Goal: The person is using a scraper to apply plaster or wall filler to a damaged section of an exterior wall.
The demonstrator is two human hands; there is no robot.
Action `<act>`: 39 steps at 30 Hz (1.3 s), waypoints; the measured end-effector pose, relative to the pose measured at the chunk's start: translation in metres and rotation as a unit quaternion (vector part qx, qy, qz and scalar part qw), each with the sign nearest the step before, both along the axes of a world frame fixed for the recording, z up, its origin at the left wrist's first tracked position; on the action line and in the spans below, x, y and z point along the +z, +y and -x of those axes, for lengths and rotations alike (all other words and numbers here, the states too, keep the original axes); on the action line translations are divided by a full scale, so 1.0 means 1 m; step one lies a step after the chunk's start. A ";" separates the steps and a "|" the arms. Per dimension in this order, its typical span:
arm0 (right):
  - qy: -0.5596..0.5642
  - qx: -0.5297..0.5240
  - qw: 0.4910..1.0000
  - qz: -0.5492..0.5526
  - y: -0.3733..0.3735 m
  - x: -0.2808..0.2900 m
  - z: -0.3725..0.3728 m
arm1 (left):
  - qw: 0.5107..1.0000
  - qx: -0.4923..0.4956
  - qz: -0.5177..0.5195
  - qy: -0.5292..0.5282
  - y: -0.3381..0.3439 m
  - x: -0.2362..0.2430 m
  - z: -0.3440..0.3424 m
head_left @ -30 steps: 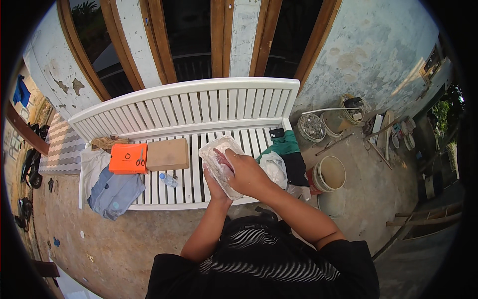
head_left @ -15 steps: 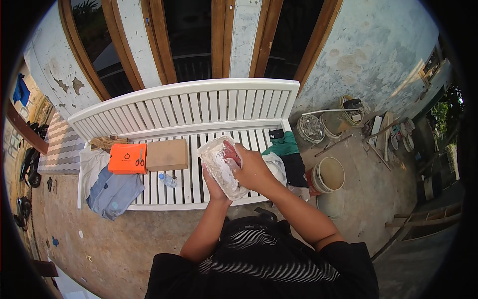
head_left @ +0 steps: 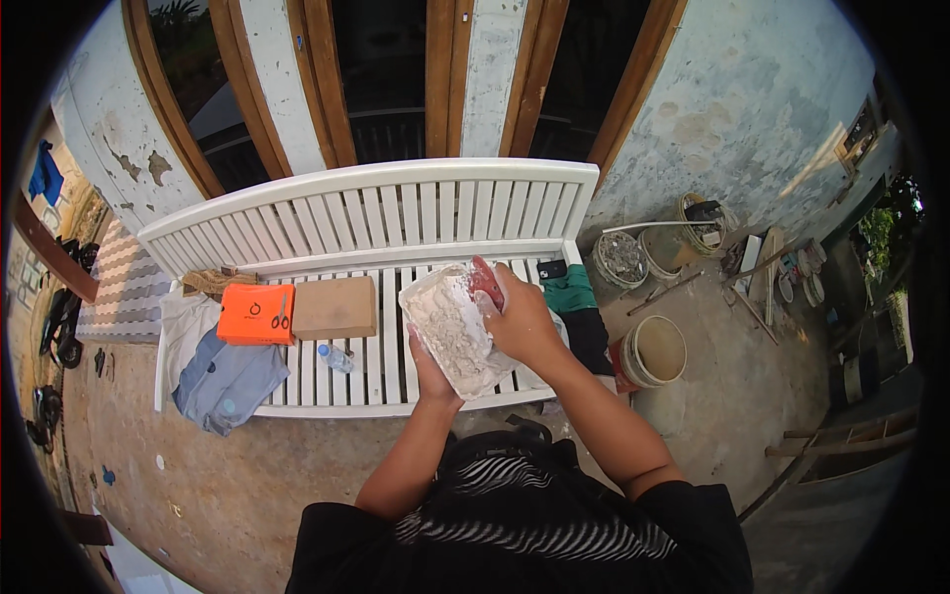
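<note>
A shallow rectangular tray of off-white, lumpy paste is held tilted above the bench seat. My left hand grips it from below along its left side. In my right hand is a red-handled scraper, at the tray's upper right edge. White smears show on the scraper. Its blade is mostly hidden by the hand and the paste.
The white slatted bench carries an orange box, a brown box, a small bottle, grey-blue cloth, a phone and green-black cloth. Buckets stand right.
My right hand has drawn the scraper from the tray's middle toward its upper right edge. The tray has turned slightly, and more of the paste shows.
</note>
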State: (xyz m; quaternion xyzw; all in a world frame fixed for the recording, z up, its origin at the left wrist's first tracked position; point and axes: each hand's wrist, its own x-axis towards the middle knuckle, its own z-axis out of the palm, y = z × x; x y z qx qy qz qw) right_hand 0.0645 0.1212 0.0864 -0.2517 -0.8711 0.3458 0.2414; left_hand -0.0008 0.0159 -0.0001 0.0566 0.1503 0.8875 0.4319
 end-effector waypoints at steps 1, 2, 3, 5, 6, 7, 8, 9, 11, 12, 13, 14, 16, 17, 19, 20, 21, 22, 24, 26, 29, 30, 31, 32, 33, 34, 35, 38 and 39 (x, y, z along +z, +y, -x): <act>0.007 0.005 1.000 0.009 -0.004 0.001 0.002 | 1.000 -0.007 0.015 0.010 0.001 -0.004 0.002; 0.006 0.006 1.000 0.010 -0.009 0.002 0.003 | 0.999 -0.014 0.030 0.020 0.001 -0.007 0.003; 0.018 0.018 1.000 -0.003 -0.012 0.003 0.004 | 0.999 -0.014 0.030 0.020 0.002 -0.005 0.003; 0.019 0.063 0.998 -0.020 -0.015 0.005 0.003 | 0.998 0.008 0.053 0.034 0.003 0.002 0.003; 0.019 0.064 0.998 -0.020 -0.015 0.006 0.002 | 0.998 0.009 0.054 0.034 0.002 0.001 0.004; 0.017 0.072 0.997 -0.033 -0.012 0.009 0.001 | 0.999 0.005 0.027 0.033 0.001 -0.002 0.005; 0.016 0.080 0.996 -0.045 -0.009 0.012 -0.001 | 1.000 0.002 0.000 0.031 0.001 -0.004 0.005; 0.022 0.077 0.996 -0.050 -0.005 0.017 -0.003 | 1.000 0.004 0.001 0.030 0.000 -0.002 0.005; 0.004 0.069 0.995 -0.070 0.001 0.026 -0.006 | 1.000 -0.002 0.019 -0.019 0.001 0.002 0.004; -0.009 0.063 0.994 -0.087 0.002 0.031 -0.008 | 1.000 0.000 0.019 -0.019 0.000 0.001 0.004; -0.009 0.065 0.994 -0.087 0.004 0.037 -0.009 | 1.000 0.008 0.011 -0.027 0.000 0.000 0.004; -0.023 0.068 0.992 -0.108 0.006 0.042 -0.010 | 0.999 0.016 0.004 -0.036 0.000 -0.001 0.005; -0.037 0.066 0.989 -0.129 0.009 0.043 -0.014 | 0.999 0.015 -0.004 -0.033 0.000 0.000 0.003; -0.043 0.073 0.987 -0.138 0.011 0.040 -0.015 | 0.999 0.017 -0.012 -0.029 0.000 0.000 0.002; -0.049 0.080 0.984 -0.148 0.012 0.030 -0.014 | 0.999 0.024 -0.007 -0.029 0.002 0.001 0.000; -0.062 0.070 0.986 -0.140 0.010 0.024 -0.014 | 0.999 0.033 -0.002 -0.028 0.003 0.001 -0.001; -0.075 0.060 0.987 -0.132 0.009 0.020 -0.015 | 0.999 0.033 -0.002 -0.029 0.004 0.001 -0.002; -0.076 0.060 0.986 -0.132 0.008 0.018 -0.015 | 0.999 0.025 -0.016 -0.024 0.005 0.001 -0.003; -0.075 0.027 0.993 -0.092 0.006 0.015 -0.017 | 0.999 0.015 -0.030 -0.020 0.007 0.002 -0.006; -0.056 0.027 0.995 -0.076 0.007 0.004 -0.016 | 1.000 0.002 -0.005 -0.016 0.009 0.005 -0.008; -0.050 0.042 0.996 -0.064 -0.001 0.005 -0.011 | 1.000 0.009 -0.009 0.008 0.012 0.001 -0.007; -0.065 0.051 0.994 -0.066 -0.004 0.006 -0.011 | 1.000 0.007 -0.008 0.009 0.013 0.001 -0.007; -0.019 0.041 0.996 -0.075 -0.003 0.001 -0.009 | 1.000 0.009 -0.002 0.005 0.014 0.001 -0.007; -0.019 0.039 0.996 -0.074 -0.003 0.002 -0.009 | 1.000 0.010 0.005 0.002 0.014 0.001 -0.007; -0.019 0.054 0.996 -0.066 -0.002 0.004 -0.008 | 1.000 0.009 0.005 0.002 0.014 0.000 -0.007; -0.020 0.069 0.996 -0.059 -0.001 0.006 -0.007 | 1.000 -0.003 -0.004 -0.009 0.013 -0.003 -0.007; -0.020 0.067 0.996 -0.058 -0.001 0.007 -0.007 | 1.000 -0.016 -0.013 -0.020 0.012 -0.005 -0.008; -0.018 0.095 0.994 -0.052 0.003 0.013 -0.006 | 1.000 -0.011 -0.011 -0.025 0.011 -0.003 -0.012; -0.021 0.093 0.995 -0.043 0.004 0.017 -0.009 | 1.000 -0.009 -0.011 -0.026 0.010 -0.004 -0.011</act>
